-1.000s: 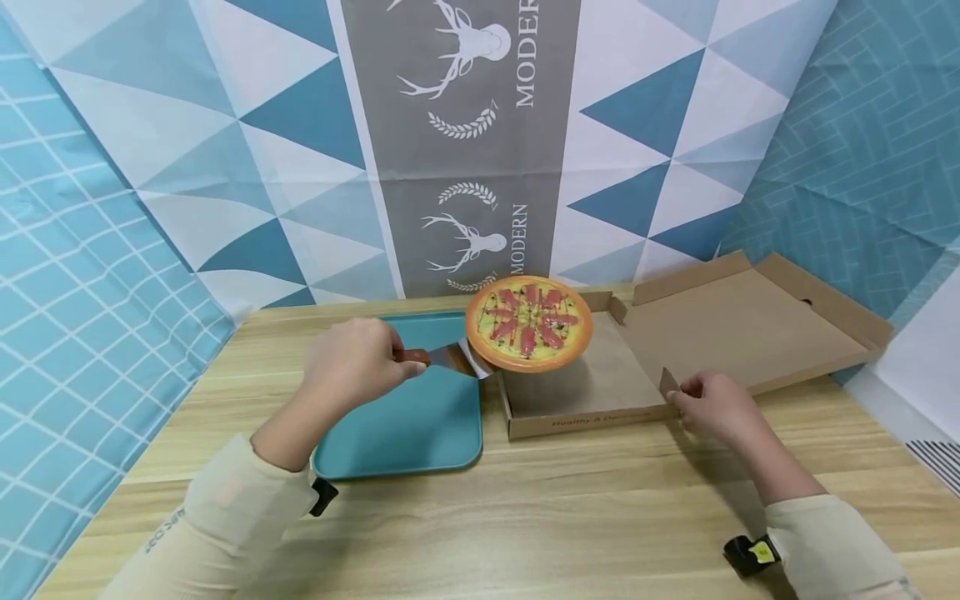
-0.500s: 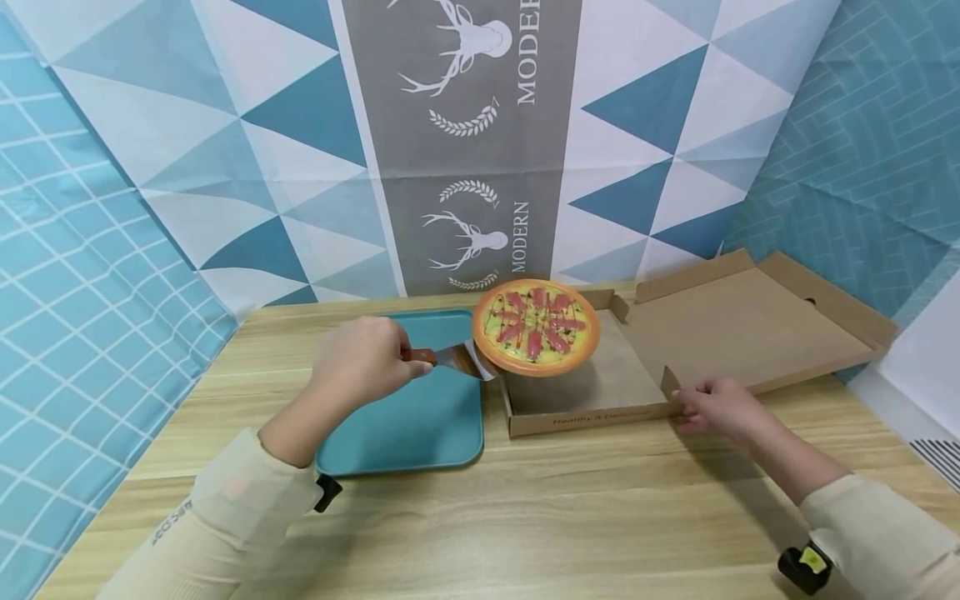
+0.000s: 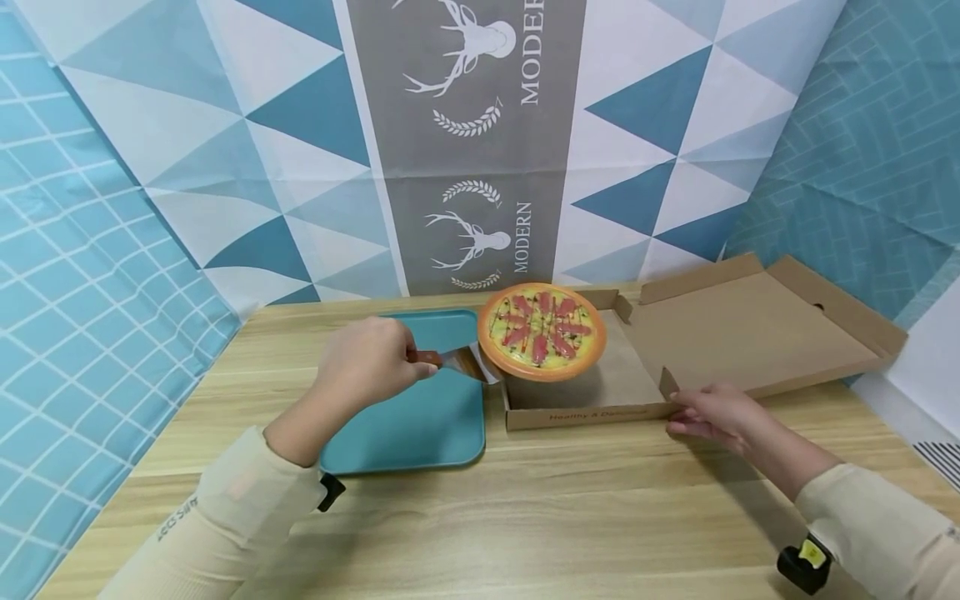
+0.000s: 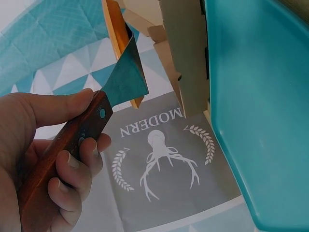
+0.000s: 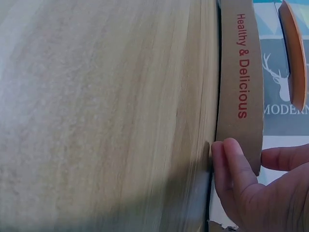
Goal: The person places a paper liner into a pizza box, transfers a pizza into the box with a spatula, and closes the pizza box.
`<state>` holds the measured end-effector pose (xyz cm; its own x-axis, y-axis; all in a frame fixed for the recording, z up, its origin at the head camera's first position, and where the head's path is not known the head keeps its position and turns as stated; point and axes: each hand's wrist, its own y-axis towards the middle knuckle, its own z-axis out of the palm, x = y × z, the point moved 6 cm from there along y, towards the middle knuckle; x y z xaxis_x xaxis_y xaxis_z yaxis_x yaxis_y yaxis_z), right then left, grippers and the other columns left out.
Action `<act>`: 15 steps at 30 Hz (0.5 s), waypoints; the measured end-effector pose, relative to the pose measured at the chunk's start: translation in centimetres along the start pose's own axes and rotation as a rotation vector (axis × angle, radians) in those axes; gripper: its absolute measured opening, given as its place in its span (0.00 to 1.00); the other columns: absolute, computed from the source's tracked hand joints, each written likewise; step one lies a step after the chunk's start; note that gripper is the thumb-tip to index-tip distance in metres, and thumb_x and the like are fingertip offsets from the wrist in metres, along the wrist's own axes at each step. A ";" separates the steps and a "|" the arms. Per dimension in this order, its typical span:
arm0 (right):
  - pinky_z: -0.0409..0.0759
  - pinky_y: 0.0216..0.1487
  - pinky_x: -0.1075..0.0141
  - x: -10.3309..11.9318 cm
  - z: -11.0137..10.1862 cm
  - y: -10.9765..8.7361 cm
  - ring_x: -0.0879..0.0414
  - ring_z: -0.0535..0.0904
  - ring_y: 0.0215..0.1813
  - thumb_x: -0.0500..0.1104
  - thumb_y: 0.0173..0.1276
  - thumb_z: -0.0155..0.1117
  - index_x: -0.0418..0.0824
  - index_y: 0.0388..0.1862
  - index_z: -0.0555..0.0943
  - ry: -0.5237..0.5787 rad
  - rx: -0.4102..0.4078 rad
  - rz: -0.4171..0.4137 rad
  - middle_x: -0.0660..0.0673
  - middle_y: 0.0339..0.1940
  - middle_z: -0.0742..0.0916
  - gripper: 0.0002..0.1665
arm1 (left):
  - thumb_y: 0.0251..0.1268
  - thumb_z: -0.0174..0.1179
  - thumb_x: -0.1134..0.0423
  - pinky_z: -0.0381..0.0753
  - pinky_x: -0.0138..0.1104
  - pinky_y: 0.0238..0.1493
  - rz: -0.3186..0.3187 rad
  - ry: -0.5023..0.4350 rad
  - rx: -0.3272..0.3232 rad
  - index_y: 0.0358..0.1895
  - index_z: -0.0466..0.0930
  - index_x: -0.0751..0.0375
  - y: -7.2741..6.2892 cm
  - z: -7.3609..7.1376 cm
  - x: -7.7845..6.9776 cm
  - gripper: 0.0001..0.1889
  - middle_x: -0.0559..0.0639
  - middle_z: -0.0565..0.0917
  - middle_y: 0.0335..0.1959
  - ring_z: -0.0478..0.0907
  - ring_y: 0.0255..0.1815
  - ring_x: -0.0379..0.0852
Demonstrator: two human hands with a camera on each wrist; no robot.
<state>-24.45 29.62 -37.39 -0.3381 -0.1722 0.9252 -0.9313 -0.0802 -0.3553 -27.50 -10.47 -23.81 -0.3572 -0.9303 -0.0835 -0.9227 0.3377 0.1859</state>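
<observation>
My left hand (image 3: 367, 358) grips the wooden handle of a spatula (image 4: 65, 154), with the thumb along the handle. On the spatula's metal blade rests a round pizza (image 3: 542, 332) with red toppings, held up over the left part of an open cardboard pizza box (image 3: 585, 421). In the left wrist view the pizza (image 4: 116, 26) shows edge-on beyond the blade. My right hand (image 3: 720, 417) pinches the box's front wall near its right corner. The right wrist view shows fingers on the outside of that wall (image 5: 241, 72) and the thumb at its other side.
A teal tray (image 3: 405, 442) lies left of the box on the wooden table (image 3: 540, 517). The box's lid (image 3: 750, 333) is folded back to the right. Patterned cloth (image 3: 465, 150) hangs behind the table.
The spatula and pizza have shifted a little right and toward me over the box. My right hand stays at the box's corner, while its forearm has swung outward to the right.
</observation>
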 end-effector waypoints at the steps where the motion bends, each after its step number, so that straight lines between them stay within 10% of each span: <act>1: 0.82 0.45 0.69 0.0 -0.1 0.0 0.57 0.85 0.34 0.35 0.76 0.46 0.08 0.58 0.54 0.002 -0.006 -0.003 0.33 0.42 0.73 0.29 | 0.55 0.71 0.47 0.61 0.34 0.13 0.002 0.002 -0.002 0.14 0.79 0.49 0.0 0.0 0.0 0.18 0.43 0.73 0.10 0.68 0.14 0.44; 9: 0.80 0.49 0.68 0.3 -0.6 0.1 0.57 0.85 0.40 0.32 0.74 0.49 0.18 0.36 0.69 -0.062 -0.060 -0.049 0.19 0.55 0.64 0.13 | 0.54 0.71 0.47 0.60 0.34 0.13 0.001 0.009 0.001 0.13 0.78 0.49 0.0 0.0 -0.1 0.19 0.43 0.72 0.10 0.67 0.14 0.43; 15: 0.80 0.37 0.76 0.6 -0.7 -0.1 0.61 0.84 0.36 0.31 0.74 0.49 0.08 0.51 0.66 -0.130 -0.088 -0.068 0.10 0.60 0.60 0.21 | 0.54 0.71 0.47 0.59 0.33 0.13 -0.004 0.015 0.009 0.13 0.78 0.48 0.0 0.2 -0.2 0.19 0.42 0.72 0.10 0.67 0.14 0.43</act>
<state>-24.62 30.22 -36.68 -0.2585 -0.2951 0.9198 -0.9617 -0.0107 -0.2737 -27.45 -10.28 -23.97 -0.3515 -0.9336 -0.0691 -0.9254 0.3354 0.1767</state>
